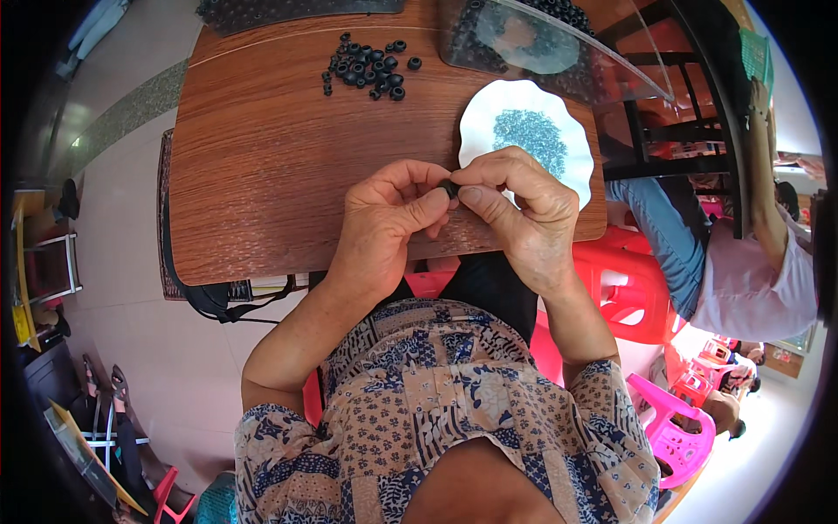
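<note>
Between the thumb and fingers of my left hand [384,214] is a small black ring-like part [449,188], held just above the table's near edge. My right hand [525,210] meets it from the right, with thumb and forefinger pinched close against the part. Whether those right fingertips hold some tiny piece of their own is too small to tell. Beside my right hand lies a white plate [572,131] with a wavy rim, bearing a patch of tiny dark teal bits [531,140]. Farther off, a loose cluster of similar black parts [365,68] is spread on the wooden table [262,166].
A clear plastic tray [602,65] with many black parts stands at the far right, and another dark-filled tray [297,10] at the far edge. To the right are a red stool [624,288] and a seated person [742,279]. A black strap [209,301] hangs at left.
</note>
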`<state>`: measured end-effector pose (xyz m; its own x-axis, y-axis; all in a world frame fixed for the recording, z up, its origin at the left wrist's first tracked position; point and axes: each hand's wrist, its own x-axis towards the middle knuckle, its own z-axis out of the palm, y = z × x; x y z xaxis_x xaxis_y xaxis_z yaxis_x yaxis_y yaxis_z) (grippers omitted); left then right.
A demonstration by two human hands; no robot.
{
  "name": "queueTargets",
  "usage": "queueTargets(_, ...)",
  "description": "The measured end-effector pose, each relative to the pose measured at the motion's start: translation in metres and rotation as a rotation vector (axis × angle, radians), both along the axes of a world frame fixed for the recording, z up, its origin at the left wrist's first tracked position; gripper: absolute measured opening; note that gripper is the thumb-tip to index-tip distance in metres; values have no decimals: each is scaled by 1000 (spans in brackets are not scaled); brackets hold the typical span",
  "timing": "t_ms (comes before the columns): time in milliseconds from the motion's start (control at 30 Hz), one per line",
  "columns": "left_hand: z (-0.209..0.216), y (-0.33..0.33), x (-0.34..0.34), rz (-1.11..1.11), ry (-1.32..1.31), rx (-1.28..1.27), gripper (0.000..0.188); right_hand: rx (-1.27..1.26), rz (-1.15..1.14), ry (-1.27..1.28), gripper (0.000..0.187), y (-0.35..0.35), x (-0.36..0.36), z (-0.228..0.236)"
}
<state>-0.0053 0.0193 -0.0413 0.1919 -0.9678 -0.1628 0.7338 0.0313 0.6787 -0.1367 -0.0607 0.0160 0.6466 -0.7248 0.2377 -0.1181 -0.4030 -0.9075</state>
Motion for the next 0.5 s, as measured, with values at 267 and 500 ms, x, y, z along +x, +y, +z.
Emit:
queueTargets(267,0,0,3,-2,-135,17,18,10,89,81,14,-15,-2,2)
queueTargets(500,-6,0,5,-40,-167,-28,15,282,149,155,15,-23,0,4)
